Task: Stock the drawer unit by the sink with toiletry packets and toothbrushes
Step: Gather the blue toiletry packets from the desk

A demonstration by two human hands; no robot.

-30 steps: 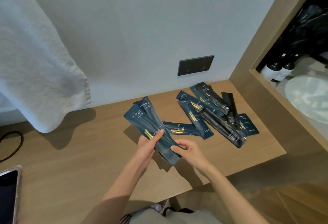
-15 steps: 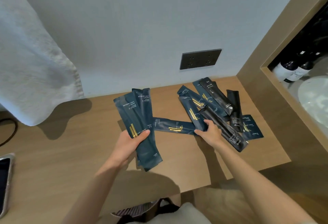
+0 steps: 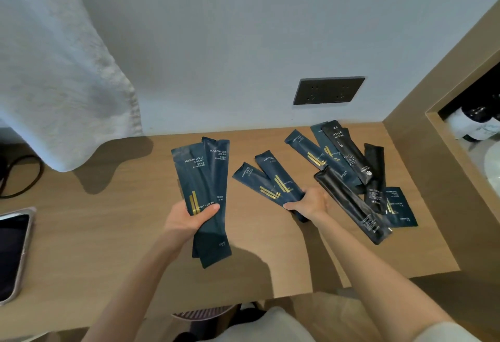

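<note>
Right hand (image 3: 311, 202) now gripping two navy packets (image 3: 273, 183) – ends hidden | left hand (image 3: 189, 220) clasps stack (image 3: 204, 192)

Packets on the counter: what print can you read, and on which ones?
"MODERN LIGHT LUXURY": the two blue packets in the left hand, one each.
"TOOTH BRUSH", seen upside down: black packet near the wall.
Blue packets in the right hand, and the rest: too small.

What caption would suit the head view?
Left hand holds navy packets; right hand grips two more on the wooden counter.
</note>
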